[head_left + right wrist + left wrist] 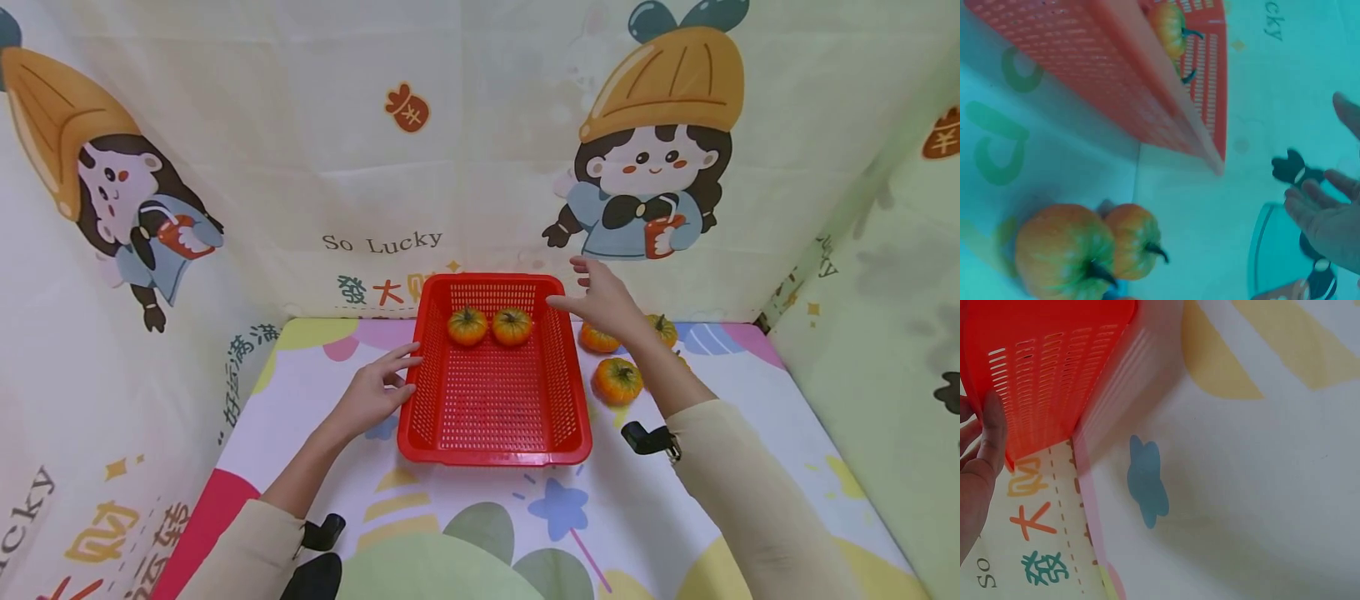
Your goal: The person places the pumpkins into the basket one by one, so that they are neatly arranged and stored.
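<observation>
A red plastic basket (pixel 495 457) with slotted walls stands in the middle of the table. Two small orange pumpkins (pixel 512 327) sit side by side at its far end. My left hand (pixel 375 387) is at the basket's left rim, its relaxed fingertips against the edge; in the left wrist view a fingertip (pixel 994 415) lies along the outer wall. Above the right rim, my right hand (pixel 603 300) is raised with fingers spread and nothing in them. Below its forearm, several more pumpkins (pixel 617 382) lie on the table right of the basket, some partly hidden by the arm.
A patterned cloth (pixel 480 533) covers the table. Printed fabric walls (pixel 480 192) rise behind it and along both sides. Black wrist mounts (pixel 324 533) show at both sleeves.
</observation>
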`<state>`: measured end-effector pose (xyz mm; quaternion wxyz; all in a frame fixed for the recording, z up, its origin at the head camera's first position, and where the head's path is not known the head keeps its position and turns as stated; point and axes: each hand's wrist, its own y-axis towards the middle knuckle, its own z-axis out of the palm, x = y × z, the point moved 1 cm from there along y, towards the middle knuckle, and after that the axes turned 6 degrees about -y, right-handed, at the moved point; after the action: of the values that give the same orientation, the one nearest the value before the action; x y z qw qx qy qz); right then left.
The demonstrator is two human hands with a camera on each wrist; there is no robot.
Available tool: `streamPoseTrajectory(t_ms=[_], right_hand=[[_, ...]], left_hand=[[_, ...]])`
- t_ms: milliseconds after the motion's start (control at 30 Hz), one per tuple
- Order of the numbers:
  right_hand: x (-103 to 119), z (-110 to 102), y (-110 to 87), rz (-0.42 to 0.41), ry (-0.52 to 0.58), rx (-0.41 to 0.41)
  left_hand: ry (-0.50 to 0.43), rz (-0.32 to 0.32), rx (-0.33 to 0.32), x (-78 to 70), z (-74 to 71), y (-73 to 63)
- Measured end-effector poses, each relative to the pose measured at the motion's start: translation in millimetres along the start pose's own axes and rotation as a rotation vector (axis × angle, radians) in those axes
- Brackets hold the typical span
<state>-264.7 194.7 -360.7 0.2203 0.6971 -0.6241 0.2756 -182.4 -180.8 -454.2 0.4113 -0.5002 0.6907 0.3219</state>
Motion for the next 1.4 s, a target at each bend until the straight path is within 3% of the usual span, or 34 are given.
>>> streamPoseTrajectory(t_ms=[167, 500, 700, 933, 1100, 1233, 1400], right_hand=[[-24.9, -8.4, -20.2, -0.012, 0.082, -0.065], [-79.7, -18.5, -49.3, -0.056, 0.0, -0.193], [-121.9, -20.3, -65.8, 0.007, -0.026, -0.219], [-170.8, -16.2, -80.5, 0.091, -0.06, -0.187], [-195.6, -13.4, -85.7, 0.139, -0.068, -0.1], [-209.7, -7.6, -86.4, 0.181, -0.074, -0.021], [-217.9, 1.0, -84.3, 0.217, -0.052, 0.003]], left_hand=[[-0.016, 0.001, 0.006, -0.1, -0.1, 0.2], [0.001, 0.005, 0.001, 0.5, -0.5, 0.8], [0.0, 0.006, 0.008, -0.5, -0.4, 0.4], [0.008, -0.003, 0.01, -0.2, 0.3, 0.3], [0.008, -0.008, 0.008, -1.1, 0.7, -0.1], [0.005, 0.004, 0.008, -2.3, 0.6, -0.9], [0.011, 0.003, 0.006, -3.1, -0.5, -1.3]])
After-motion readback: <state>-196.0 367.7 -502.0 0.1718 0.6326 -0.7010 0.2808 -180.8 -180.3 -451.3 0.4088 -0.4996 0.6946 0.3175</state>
